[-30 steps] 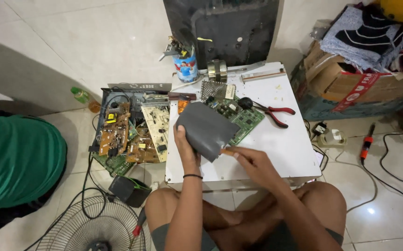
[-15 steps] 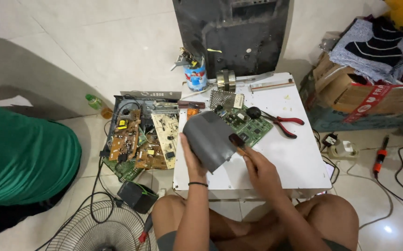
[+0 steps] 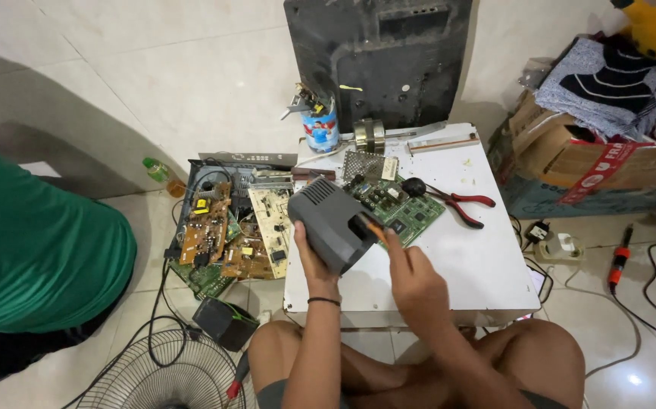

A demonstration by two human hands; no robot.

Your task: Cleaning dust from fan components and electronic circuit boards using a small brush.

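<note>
Above the low white table's (image 3: 487, 280) near edge, the left hand (image 3: 314, 261) grips a grey moulded plastic housing (image 3: 332, 222), boxy with ribbed vents. The right hand (image 3: 413, 279) pinches a slim orange-handled screwdriver (image 3: 371, 228) against it. Beyond lie a green circuit board (image 3: 400, 208) and red-handled pliers (image 3: 460, 204).

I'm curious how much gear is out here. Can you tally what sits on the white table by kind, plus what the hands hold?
Grey box, held up by the left hand, with the right hand at its end: 1
Green circuit board: 1
Red-handled pliers: 1
Printed can of tools: 1
Total: 4
</note>
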